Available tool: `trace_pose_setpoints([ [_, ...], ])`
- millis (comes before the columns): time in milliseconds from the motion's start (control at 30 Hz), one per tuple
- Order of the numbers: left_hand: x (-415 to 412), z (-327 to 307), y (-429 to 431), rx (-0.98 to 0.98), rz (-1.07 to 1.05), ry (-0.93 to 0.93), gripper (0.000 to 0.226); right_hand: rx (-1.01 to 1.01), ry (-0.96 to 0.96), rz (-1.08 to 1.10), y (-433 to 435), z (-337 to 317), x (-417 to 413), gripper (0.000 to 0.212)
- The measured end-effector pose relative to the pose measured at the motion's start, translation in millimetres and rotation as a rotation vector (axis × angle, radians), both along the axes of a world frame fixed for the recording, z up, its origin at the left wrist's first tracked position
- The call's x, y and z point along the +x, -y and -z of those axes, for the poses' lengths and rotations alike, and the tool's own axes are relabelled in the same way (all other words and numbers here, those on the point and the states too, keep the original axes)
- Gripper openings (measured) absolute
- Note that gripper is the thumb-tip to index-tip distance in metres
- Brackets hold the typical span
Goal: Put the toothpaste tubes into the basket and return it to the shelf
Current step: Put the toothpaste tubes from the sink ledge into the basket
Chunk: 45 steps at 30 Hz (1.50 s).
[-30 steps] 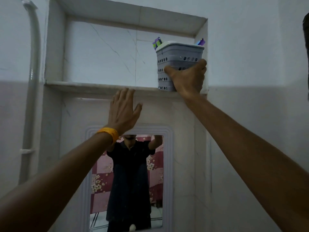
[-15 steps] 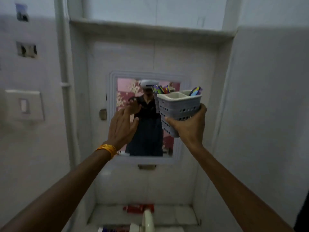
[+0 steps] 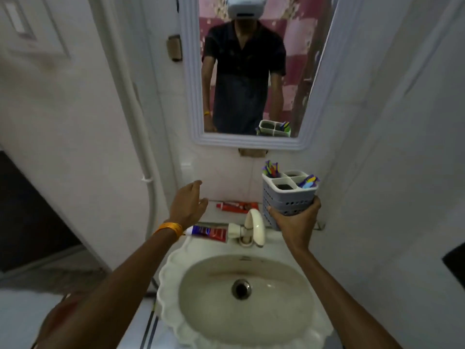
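Both hands are out over the basin. My right hand (image 3: 294, 220) is clamped around the lower part of the grey basket (image 3: 289, 195), holding it upright above the right back corner of the sink (image 3: 201, 321). Its top is split into four compartments; coloured toothbrushes (image 3: 271, 170) stick out of the far left one and more (image 3: 309, 182) out of the near right one, while the other two look dark and I cannot tell what is in them. My left hand (image 3: 187, 206) is empty, fingers spread apart, hovering near the wall above the left back of the sink, an orange band (image 3: 169, 227) on the wrist. One toothpaste tube (image 3: 210, 232), red and blue, lies on the sink's back rim just beside my left wrist, touching the base of the cream tap (image 3: 254, 226). A second, red tube (image 3: 237, 206) lies on the narrow ledge behind the tap, against the wall, between my two hands. The mirror (image 3: 193, 96) hangs above.
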<state>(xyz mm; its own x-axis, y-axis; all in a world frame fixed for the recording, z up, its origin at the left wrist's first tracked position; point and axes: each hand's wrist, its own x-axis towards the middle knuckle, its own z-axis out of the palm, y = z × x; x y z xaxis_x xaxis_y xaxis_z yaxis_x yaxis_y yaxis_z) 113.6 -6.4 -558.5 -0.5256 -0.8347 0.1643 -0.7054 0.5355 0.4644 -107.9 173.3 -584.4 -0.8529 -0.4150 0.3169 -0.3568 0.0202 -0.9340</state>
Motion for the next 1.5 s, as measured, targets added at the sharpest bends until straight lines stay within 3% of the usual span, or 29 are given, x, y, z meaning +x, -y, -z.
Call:
trace_pose_setpoints([
  [333,14,109,27,0.228,0.079,0.267,0.060,0.124,0.164,0.051,12,101,10,0.117],
  [600,9,133,48,0.204,0.133,0.393,0.049,0.093,0.210,0.115,8,131,16,0.120],
  [833,5,143,52,0.066,0.213,0.541,0.037,0.051,0.234,0.110,-2,135,19,0.130],
  [933,10,141,45,0.129,0.225,0.448,0.036,0.028,0.236,0.105,-1,132,21,0.125],
  [1033,16,119,40,0.192,0.223,0.220,0.034,0.000,0.255,0.094,-5,131,23,0.123],
  [1267,13,15,42,-0.009,0.248,-0.109,0.033,-0.027,0.279,0.063,-10,140,14,0.121],
  [1500,-80,-67,9,-0.131,0.631,-0.249,0.034,-0.020,0.280,0.067,-8,148,8,0.124],
])
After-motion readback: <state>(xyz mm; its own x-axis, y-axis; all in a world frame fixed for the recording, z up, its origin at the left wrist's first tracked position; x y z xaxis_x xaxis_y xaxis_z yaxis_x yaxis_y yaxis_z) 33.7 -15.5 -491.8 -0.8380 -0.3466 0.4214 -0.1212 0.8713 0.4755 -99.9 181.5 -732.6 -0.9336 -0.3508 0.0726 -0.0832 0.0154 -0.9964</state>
